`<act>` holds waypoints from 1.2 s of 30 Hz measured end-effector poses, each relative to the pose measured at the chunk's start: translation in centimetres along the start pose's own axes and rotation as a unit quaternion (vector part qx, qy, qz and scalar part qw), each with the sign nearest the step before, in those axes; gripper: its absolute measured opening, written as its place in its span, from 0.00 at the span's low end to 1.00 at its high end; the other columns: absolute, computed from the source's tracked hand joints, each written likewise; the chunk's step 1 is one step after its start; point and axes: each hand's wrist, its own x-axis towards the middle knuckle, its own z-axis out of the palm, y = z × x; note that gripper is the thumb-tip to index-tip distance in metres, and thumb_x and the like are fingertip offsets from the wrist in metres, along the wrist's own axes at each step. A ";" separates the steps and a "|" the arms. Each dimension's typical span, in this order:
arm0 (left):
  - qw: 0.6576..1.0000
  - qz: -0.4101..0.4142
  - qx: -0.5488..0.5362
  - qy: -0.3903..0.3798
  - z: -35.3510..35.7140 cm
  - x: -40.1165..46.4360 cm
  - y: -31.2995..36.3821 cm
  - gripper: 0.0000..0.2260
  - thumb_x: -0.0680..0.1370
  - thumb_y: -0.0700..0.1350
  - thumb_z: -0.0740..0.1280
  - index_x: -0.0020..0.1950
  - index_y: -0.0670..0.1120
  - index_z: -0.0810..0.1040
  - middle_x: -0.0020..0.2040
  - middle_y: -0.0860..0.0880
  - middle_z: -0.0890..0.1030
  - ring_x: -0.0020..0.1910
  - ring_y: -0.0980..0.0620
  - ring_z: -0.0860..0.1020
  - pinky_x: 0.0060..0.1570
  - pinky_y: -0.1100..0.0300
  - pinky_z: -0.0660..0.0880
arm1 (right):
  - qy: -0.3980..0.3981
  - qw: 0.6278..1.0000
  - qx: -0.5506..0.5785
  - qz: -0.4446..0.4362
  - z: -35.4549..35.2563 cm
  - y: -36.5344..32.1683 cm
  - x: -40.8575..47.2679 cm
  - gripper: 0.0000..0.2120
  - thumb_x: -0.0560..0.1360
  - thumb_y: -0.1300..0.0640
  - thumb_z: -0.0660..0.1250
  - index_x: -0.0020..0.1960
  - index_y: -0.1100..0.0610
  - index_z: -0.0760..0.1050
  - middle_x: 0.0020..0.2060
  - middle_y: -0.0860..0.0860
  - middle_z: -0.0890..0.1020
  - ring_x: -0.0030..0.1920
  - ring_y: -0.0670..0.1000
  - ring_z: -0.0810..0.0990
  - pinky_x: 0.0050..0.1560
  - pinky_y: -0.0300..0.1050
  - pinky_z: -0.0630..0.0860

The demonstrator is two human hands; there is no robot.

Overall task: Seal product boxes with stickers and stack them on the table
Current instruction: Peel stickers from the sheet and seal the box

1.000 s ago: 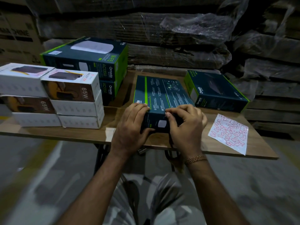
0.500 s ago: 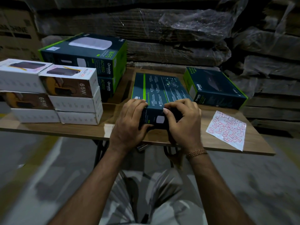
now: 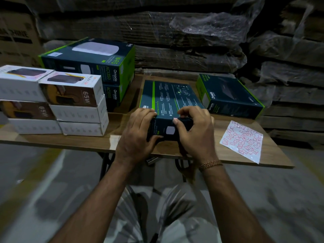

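White boxes (image 3: 77,102) sit in stacks at the left of the table (image 3: 52,140), next to two dark boxes (image 3: 98,67) piled up, so some stacking looks done. In the middle, the left hand (image 3: 135,135) grips the near end of a dark box (image 3: 168,97) while the right hand (image 3: 194,130) presses a sticker (image 3: 175,118) on its edge. At the right, one more box (image 3: 229,97) and the sticker sheet (image 3: 243,141) wait.
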 end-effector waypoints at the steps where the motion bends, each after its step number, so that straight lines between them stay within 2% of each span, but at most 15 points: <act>1: 1.000 -0.001 0.000 -0.001 0.0 0.0 0.0 0.34 0.74 0.48 0.81 0.75 0.38 0.73 0.74 0.41 0.74 0.77 0.41 0.69 0.81 0.53 0.62 | -0.002 1.000 -0.014 -0.011 0.0 0.0 0.1 0.08 0.76 0.50 0.75 0.52 0.47 0.78 0.48 0.41 0.79 0.53 0.49 0.76 0.57 0.55 0.71; 7: 1.000 -0.001 0.001 -0.002 0.1 0.0 -0.1 0.35 0.74 0.48 0.82 0.75 0.38 0.73 0.74 0.41 0.74 0.78 0.41 0.69 0.81 0.52 0.63 | -0.020 0.997 -0.061 -0.030 0.0 -0.2 0.0 0.05 0.77 0.50 0.74 0.50 0.46 0.80 0.49 0.41 0.78 0.54 0.48 0.74 0.56 0.52 0.69; 14: 1.000 0.002 -0.006 0.001 -0.1 0.0 -0.1 0.33 0.75 0.47 0.80 0.74 0.37 0.73 0.73 0.40 0.75 0.77 0.40 0.70 0.80 0.49 0.64 | -0.061 0.997 -0.047 -0.011 -0.4 -0.3 0.4 0.11 0.72 0.47 0.76 0.52 0.43 0.79 0.50 0.39 0.77 0.56 0.46 0.73 0.59 0.54 0.71; 19: 1.000 0.000 -0.004 -0.003 -0.2 0.0 0.0 0.33 0.74 0.45 0.81 0.75 0.38 0.73 0.74 0.41 0.74 0.77 0.41 0.69 0.81 0.50 0.64 | -0.031 0.999 0.043 0.013 -0.6 -0.3 0.6 0.03 0.75 0.48 0.71 0.49 0.44 0.79 0.46 0.38 0.81 0.53 0.46 0.77 0.56 0.61 0.77; 22: 1.000 0.001 -0.003 -0.002 -0.2 0.0 0.0 0.33 0.74 0.46 0.81 0.74 0.38 0.73 0.73 0.41 0.75 0.77 0.41 0.70 0.81 0.49 0.64 | -0.022 0.999 0.033 0.016 -0.5 -0.5 1.1 0.02 0.75 0.50 0.69 0.47 0.45 0.79 0.44 0.39 0.81 0.50 0.48 0.78 0.54 0.62 0.78; 26: 1.000 0.003 -0.005 0.000 -0.2 0.1 0.0 0.33 0.73 0.45 0.81 0.74 0.37 0.73 0.73 0.41 0.75 0.76 0.40 0.70 0.80 0.47 0.65 | -0.034 0.999 -0.003 0.012 -0.5 -0.8 1.8 0.03 0.73 0.51 0.71 0.46 0.45 0.77 0.41 0.37 0.79 0.47 0.48 0.78 0.50 0.59 0.79; 31: 1.000 -0.003 0.002 0.001 -0.3 0.0 0.1 0.33 0.73 0.45 0.81 0.74 0.38 0.73 0.73 0.40 0.75 0.76 0.40 0.70 0.81 0.54 0.61 | -0.030 0.999 -0.026 -0.022 -0.3 -1.0 1.7 0.04 0.73 0.52 0.70 0.45 0.46 0.75 0.41 0.38 0.76 0.46 0.48 0.76 0.47 0.58 0.78; 36: 1.000 0.000 0.005 0.005 -0.2 0.0 0.1 0.33 0.73 0.45 0.82 0.73 0.37 0.74 0.72 0.40 0.75 0.76 0.40 0.71 0.82 0.55 0.60 | -0.025 0.999 -0.004 -0.035 -0.1 -0.4 1.0 0.05 0.73 0.52 0.71 0.46 0.48 0.76 0.43 0.41 0.78 0.48 0.49 0.76 0.49 0.60 0.76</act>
